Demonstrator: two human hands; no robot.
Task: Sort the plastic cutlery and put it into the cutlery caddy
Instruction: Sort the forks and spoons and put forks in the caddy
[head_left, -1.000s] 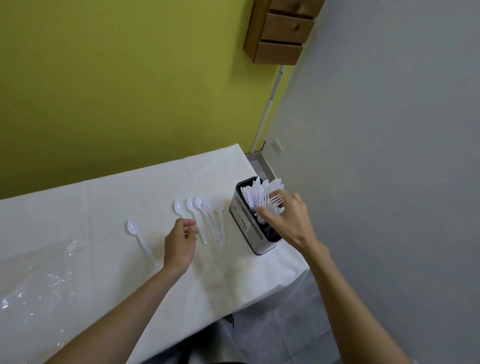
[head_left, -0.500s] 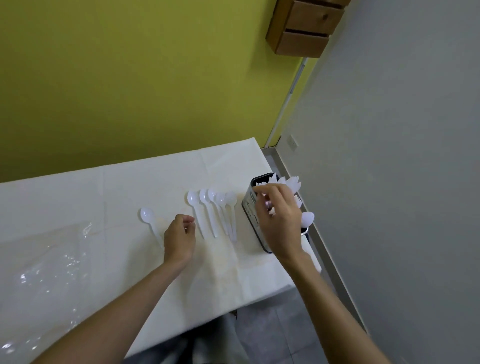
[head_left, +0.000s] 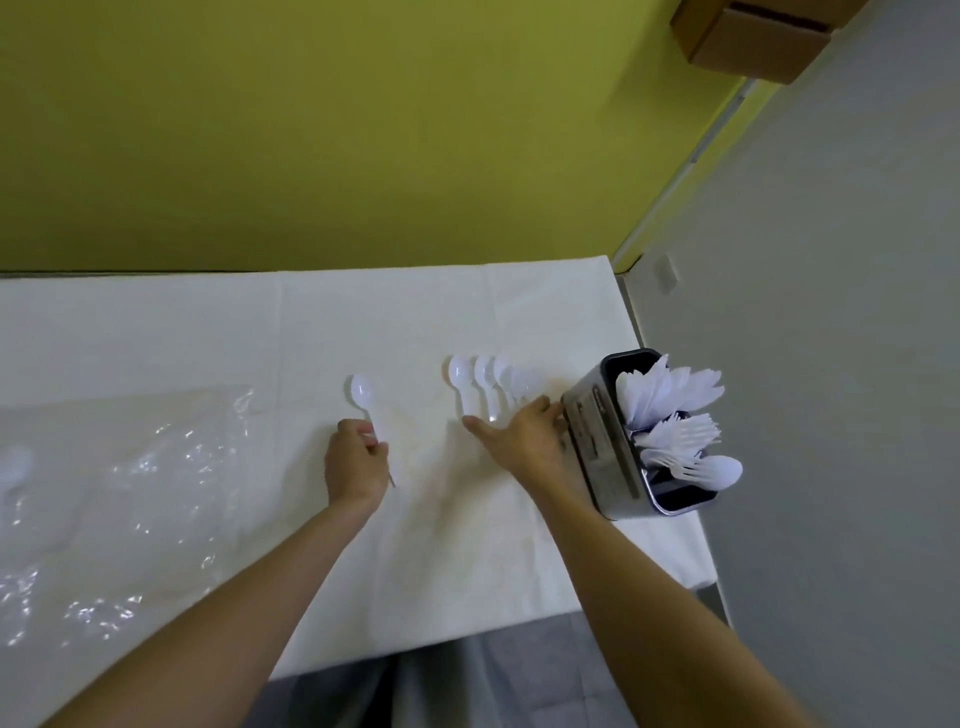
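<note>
Yellow-green wall behind, grey wall to the right, a wooden box-like fixture (head_left: 748, 36) mounted at the top right corner. White-covered tabletop (head_left: 208, 332) runs along the yellow wall; crinkled clear plastic sheet (head_left: 119, 493) lies on its left part. Cutlery caddy (head_left: 602, 441), a dark metal tin, stands at the right edge of the tabletop, leaning in the wide-angle view. A label with print runs down its near side; the writing is too blurred to read, no brand legible. Inside: white plastic knives (head_left: 670, 389) fanned at the far end, forks (head_left: 685, 431) in the middle, and one spoon bowl (head_left: 719, 470) sticking out toward the near end; which compartments these are I cannot tell. Row of four white spoons (head_left: 488, 384) lies side by side on the tabletop just left of the caddy, bowls away from the person. A single spoon (head_left: 363, 395) lies apart, further left. Left hand (head_left: 353, 462) is curled, fingers pinching the handle of that single spoon, bowl pointing away. Right hand (head_left: 524, 436) lies flat with fingers spread over the handles of the row, thumb out to the left, fingertips close to or touching the caddy's side; contact unclear. Both forearms bare.
</note>
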